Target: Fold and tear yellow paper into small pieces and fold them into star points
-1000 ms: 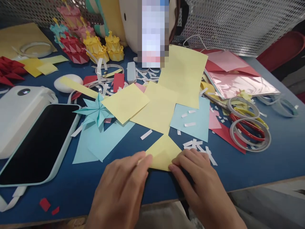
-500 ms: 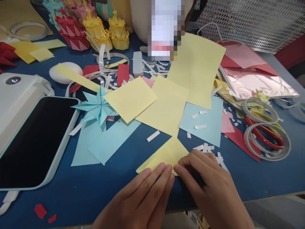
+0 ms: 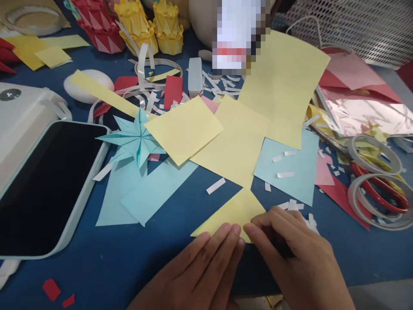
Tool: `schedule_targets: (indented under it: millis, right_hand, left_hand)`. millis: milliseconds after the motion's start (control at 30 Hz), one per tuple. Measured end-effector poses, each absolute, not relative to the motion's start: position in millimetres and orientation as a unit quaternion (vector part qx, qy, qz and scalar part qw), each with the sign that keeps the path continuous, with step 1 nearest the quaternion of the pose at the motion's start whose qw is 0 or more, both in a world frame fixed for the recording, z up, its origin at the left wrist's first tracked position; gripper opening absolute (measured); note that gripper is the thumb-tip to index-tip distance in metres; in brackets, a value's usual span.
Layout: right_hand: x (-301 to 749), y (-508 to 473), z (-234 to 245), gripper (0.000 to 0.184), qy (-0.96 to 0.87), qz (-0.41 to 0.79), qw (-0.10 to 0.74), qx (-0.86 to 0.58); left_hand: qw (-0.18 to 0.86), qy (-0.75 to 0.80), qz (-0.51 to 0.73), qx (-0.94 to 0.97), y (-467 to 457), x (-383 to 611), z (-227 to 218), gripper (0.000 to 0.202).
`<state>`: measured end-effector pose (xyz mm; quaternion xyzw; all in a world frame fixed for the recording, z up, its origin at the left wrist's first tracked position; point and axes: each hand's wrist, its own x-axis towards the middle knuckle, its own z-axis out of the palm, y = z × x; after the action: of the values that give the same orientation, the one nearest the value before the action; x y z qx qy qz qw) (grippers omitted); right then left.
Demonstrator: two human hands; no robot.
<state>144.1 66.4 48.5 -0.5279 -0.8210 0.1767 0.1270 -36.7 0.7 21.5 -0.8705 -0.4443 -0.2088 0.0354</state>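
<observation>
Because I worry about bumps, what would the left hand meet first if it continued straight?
The left hand touches the folded yellow paper, so this likely comes first; beyond its far edge, depth is unclear.

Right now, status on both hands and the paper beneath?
Left hand on near edge of yellow paper. Right hand on its right side. Larger sheet at its far corner.

The left hand (image 3: 193,275), at six o'clock, is bare, its slender fingers (image 3: 215,243) tapering to rounded tips with short nails. The right hand (image 3: 303,254), between four and five o'clock, is likewise bare, as is its wrist.
</observation>
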Motion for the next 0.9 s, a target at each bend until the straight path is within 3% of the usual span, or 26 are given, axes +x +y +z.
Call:
schedule_targets:
  millis: [900]
  right_hand:
    - [144.1,68.8,50.0,0.024,-0.842,0.136,0.124,-0.508]
  left_hand:
    - [0.016,-0.464,-0.204,-0.862,-5.3,-32.0,13.9,0.038]
